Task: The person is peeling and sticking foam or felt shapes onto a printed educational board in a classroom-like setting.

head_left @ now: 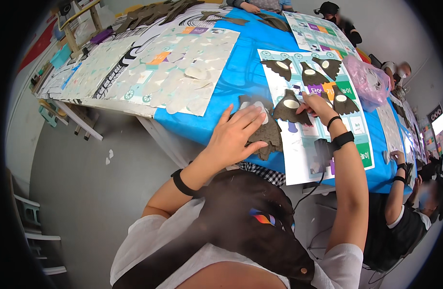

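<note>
1. All fingers of the left hand (237, 132) spread open, pressing stacked dark pieces (268, 139) and white ovals (264, 115) near the table's (231, 91) near edge.
2. One bell-shaped piece (282, 115) meets the right hand's (320, 107) bent fingers; whether pinched, I cannot tell.
3. Six such dark, scallop-hemmed pieces, one partly hidden, fill the printed sheet's (298, 168) upper half, three per row.
4. One pink bag (366, 85) beside the sheet's right edge.

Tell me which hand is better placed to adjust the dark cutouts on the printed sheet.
Right, likely: the right hand is over the printed sheet, close against a dark cutout. The left hand lies beside the sheet, on a dark stack.
</note>
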A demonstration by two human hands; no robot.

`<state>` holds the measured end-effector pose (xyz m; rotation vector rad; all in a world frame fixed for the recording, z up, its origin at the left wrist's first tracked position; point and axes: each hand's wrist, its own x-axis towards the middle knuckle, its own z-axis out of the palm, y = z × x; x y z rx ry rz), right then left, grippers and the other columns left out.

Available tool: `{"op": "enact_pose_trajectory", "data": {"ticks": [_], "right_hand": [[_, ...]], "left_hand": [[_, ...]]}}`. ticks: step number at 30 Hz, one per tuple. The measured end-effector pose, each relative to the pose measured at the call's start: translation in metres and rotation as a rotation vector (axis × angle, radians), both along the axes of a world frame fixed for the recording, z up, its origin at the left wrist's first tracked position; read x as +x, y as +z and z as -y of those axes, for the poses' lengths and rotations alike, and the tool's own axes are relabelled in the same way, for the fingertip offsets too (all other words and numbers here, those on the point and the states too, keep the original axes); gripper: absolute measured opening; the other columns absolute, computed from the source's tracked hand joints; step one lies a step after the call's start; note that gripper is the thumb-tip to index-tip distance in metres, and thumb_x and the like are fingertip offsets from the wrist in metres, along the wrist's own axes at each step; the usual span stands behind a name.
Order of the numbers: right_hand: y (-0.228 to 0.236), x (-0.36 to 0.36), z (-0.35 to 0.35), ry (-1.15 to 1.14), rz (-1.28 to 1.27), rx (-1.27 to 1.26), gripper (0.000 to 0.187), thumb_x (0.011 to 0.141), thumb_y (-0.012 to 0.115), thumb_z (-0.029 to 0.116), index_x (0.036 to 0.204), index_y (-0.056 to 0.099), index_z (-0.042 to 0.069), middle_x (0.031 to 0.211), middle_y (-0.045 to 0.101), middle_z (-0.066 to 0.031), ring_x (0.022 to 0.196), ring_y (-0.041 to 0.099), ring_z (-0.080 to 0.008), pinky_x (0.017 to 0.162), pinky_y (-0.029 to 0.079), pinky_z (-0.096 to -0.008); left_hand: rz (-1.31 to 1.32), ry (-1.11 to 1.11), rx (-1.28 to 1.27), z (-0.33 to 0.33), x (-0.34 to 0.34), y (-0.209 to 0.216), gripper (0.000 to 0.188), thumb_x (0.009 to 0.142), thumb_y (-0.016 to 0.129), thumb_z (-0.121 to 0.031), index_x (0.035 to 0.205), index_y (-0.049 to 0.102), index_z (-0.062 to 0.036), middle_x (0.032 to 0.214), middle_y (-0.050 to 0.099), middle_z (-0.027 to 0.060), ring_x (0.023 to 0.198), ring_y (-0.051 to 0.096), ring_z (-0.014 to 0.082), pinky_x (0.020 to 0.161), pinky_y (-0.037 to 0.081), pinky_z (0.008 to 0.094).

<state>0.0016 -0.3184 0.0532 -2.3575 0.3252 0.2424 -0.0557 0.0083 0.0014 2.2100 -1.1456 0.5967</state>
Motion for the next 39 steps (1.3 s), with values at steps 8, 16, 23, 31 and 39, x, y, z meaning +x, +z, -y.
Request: {"op": "enact_pose_trajectory", "data": {"ticks": [8,16,23,31,39], "right_hand": [[0.05,-0.047,-0.038,0.076,0.565,0.009,0.064,0.106,0.039,0.046,0.092,0.075,-0.005,0.077,0.069,-0.0108,0.073,0.055,-0.0139,0.069,0.047,-0.0285],[0.044,-0.095,-0.102,0.085,0.591,0.864,0.061,0.108,0.04,0.043,0.109,0.067,-0.011,0.106,0.072,-0.0198,0.098,0.065,-0.0209,0.096,0.048,-0.0367],[0.039,-0.097,-0.079,-0.122,0.891,0.923,0.056,0.107,0.042,0.042,0.111,0.064,-0.009,0.112,0.071,-0.0218,0.106,0.062,-0.0222,0.099,0.044,-0.0364],[0.015,-0.099,-0.117,0.015,0.549,0.966,0.058,0.106,0.043,0.043,0.103,0.072,-0.007,0.105,0.073,-0.0173,0.094,0.064,-0.0196,0.091,0.048,-0.0351],[-0.009,-0.09,-0.114,0.078,0.465,0.441,0.06,0.104,0.044,0.047,0.085,0.075,-0.001,0.079,0.074,-0.0042,0.071,0.054,-0.0105,0.061,0.043,-0.0266]], "left_hand": [[0.003,0.007,-0.557,-0.031,0.003,-0.013,0.043,0.103,0.054,-0.03,0.131,0.059,0.0025,0.133,0.062,0.0196,0.121,0.056,0.0373,0.107,0.04,0.0466],[-0.184,0.082,-0.69,-0.041,-0.005,-0.014,0.042,0.105,0.052,-0.032,0.126,0.061,0.0038,0.13,0.064,0.0198,0.119,0.06,0.0303,0.104,0.044,0.0383],[0.031,-0.003,-0.2,-0.032,-0.015,-0.003,0.075,0.069,0.09,-0.037,0.127,0.06,0.0002,0.132,0.063,0.0173,0.12,0.059,0.0353,0.101,0.047,0.0436],[-0.197,0.036,-0.409,-0.022,-0.003,-0.022,0.093,0.068,0.093,-0.03,0.141,0.047,0.0026,0.138,0.058,0.0217,0.121,0.06,0.0348,0.102,0.049,0.042],[-0.188,-0.019,-0.418,-0.027,-0.002,-0.029,0.103,0.068,0.093,-0.028,0.148,0.036,0.0024,0.142,0.056,0.0232,0.131,0.056,0.0325,0.108,0.046,0.0418]]}}
